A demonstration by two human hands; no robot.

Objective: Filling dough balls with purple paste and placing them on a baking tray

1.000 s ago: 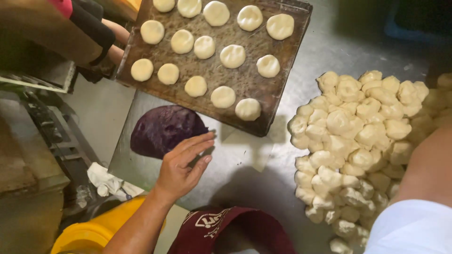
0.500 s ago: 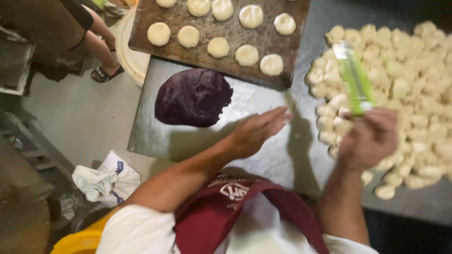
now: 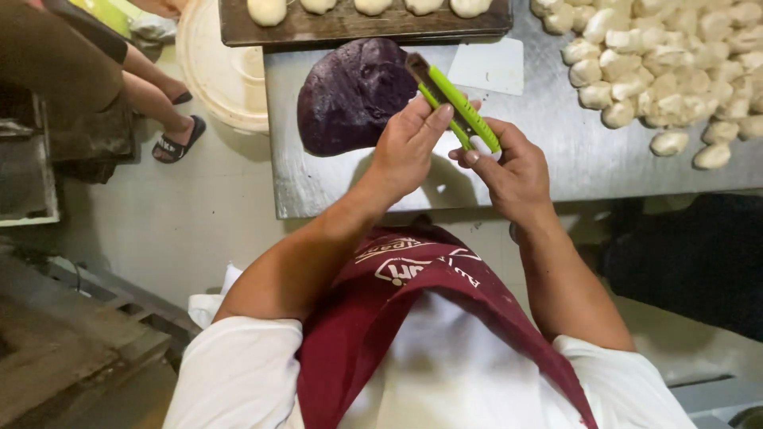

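I hold a green utility knife (image 3: pixel 455 103) between both hands, just above the near edge of the steel table (image 3: pixel 540 151). My right hand (image 3: pixel 509 167) wraps around its lower end, thumb and fingers curled and pinching the handle. My left hand (image 3: pixel 409 143) comes in from the left, its fingers lying flat against the side of the knife near the middle, thumb tucked beneath, so the tool is pressed between the two hands. The knife slants from near right to far left, its dark tip pointing up toward the far side of the table.

Just beyond the tip and to the left lies a purple lump of dough (image 3: pixel 354 95), flattened on the steel, close to my left hand but not touching it. To the right of it rests a white plastic scraper (image 3: pixel 489 67). Along the far edge sits a dark baking tray (image 3: pixel 366 28) holding a row of pale dough rounds (image 3: pixel 266 9). At the far right a heap of pale dough pieces (image 3: pixel 660 56) spreads across the table.

On the left, off the table, a white round tub (image 3: pixel 218 71) stands on the floor, and beside it another person's sandalled foot (image 3: pixel 176 139). I wear a dark red apron (image 3: pixel 413 318) over a white shirt.
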